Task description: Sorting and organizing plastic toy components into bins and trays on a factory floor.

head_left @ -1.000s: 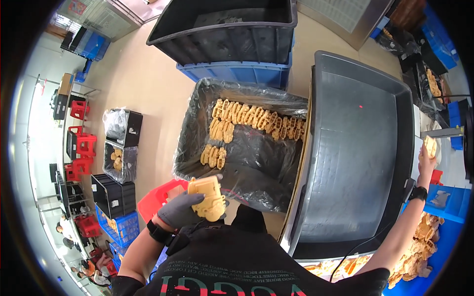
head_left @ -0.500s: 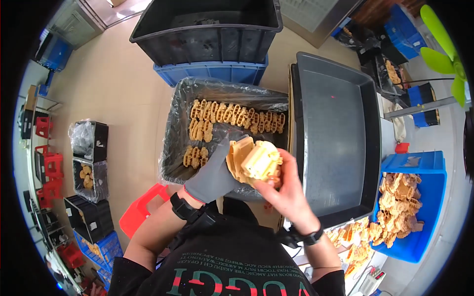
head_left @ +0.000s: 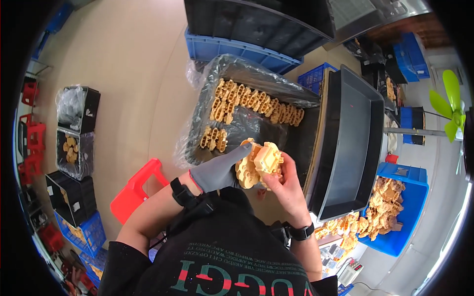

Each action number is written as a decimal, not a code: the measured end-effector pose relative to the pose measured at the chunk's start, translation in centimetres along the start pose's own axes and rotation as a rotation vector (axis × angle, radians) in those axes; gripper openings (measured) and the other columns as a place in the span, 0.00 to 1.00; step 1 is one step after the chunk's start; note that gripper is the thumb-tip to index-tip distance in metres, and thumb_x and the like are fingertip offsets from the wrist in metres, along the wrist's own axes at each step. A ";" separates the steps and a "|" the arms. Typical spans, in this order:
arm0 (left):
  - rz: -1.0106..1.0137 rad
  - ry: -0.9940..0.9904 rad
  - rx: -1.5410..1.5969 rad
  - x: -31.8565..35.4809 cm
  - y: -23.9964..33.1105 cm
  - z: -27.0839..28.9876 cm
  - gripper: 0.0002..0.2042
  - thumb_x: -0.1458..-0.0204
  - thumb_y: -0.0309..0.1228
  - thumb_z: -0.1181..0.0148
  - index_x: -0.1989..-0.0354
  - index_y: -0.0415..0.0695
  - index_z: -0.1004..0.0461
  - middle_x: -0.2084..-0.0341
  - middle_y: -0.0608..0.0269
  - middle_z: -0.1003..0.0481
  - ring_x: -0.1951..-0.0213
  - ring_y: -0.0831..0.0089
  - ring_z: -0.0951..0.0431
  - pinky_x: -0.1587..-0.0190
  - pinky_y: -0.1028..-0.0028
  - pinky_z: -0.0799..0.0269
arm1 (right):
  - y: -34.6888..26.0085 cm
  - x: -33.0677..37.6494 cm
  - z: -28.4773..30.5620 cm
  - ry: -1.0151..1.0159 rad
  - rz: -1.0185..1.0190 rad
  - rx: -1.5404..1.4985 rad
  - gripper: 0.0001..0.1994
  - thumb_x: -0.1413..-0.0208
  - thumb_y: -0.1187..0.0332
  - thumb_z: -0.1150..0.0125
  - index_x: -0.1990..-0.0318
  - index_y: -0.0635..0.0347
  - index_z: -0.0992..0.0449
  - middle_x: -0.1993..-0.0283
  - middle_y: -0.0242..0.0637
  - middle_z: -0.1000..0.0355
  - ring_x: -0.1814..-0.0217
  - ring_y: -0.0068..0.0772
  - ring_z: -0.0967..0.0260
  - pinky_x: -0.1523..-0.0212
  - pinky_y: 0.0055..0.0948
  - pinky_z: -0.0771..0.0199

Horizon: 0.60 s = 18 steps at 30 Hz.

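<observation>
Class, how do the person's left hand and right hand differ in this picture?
The left hand wears a grey glove; the right hand is bare. The left hand holds the scalloped tan part; the right hand holds the boxy tan part beside it. Both wear dark bands at the wrist.

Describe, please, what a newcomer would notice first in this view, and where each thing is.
The eye would probably fall first on the pale yellow moulded pieces at the centre, held by the gloved left hand and the bare right hand. Beyond them, a plastic-lined bin holds rows of similar pieces. Bright colours also stand out: a green fan at far right, and a red stool left of the person.
</observation>
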<state>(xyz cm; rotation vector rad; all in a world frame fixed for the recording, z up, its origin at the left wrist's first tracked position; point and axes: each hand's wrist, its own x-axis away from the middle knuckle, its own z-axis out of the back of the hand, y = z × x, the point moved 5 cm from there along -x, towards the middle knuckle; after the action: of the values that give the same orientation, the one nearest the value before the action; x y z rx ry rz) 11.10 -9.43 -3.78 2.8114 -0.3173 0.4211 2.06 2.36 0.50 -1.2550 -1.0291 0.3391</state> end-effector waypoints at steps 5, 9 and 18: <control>0.160 0.045 0.031 2.1 -0.1 3.0 0.26 0.38 0.50 0.57 0.40 0.44 0.39 0.47 0.62 0.30 0.47 0.72 0.28 0.44 0.70 0.32 | -2.2 1.5 -2.5 0.044 0.077 0.018 0.36 0.54 0.74 0.31 0.38 0.58 0.45 0.44 0.37 0.39 0.44 0.27 0.38 0.44 0.27 0.34; 0.289 0.009 -0.005 2.8 0.1 3.4 0.25 0.39 0.50 0.57 0.43 0.43 0.36 0.50 0.59 0.28 0.51 0.71 0.25 0.47 0.71 0.29 | -5.7 2.9 -5.0 -0.106 0.208 0.649 0.31 0.60 0.76 0.29 0.44 0.49 0.31 0.46 0.40 0.41 0.46 0.38 0.37 0.49 0.29 0.31; 0.544 -0.085 -0.139 3.0 -0.9 2.8 0.26 0.40 0.50 0.54 0.41 0.44 0.37 0.50 0.60 0.27 0.52 0.70 0.24 0.50 0.73 0.27 | -6.0 2.8 -7.0 -0.307 0.206 0.803 0.34 0.58 0.78 0.33 0.40 0.51 0.36 0.38 0.42 0.45 0.40 0.45 0.41 0.44 0.33 0.31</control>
<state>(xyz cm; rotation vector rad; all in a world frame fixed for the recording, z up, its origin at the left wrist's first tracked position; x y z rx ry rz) 14.80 -9.94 -5.63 2.5780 -1.0935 0.3701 7.24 -1.98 7.44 -0.5804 -0.8751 1.0171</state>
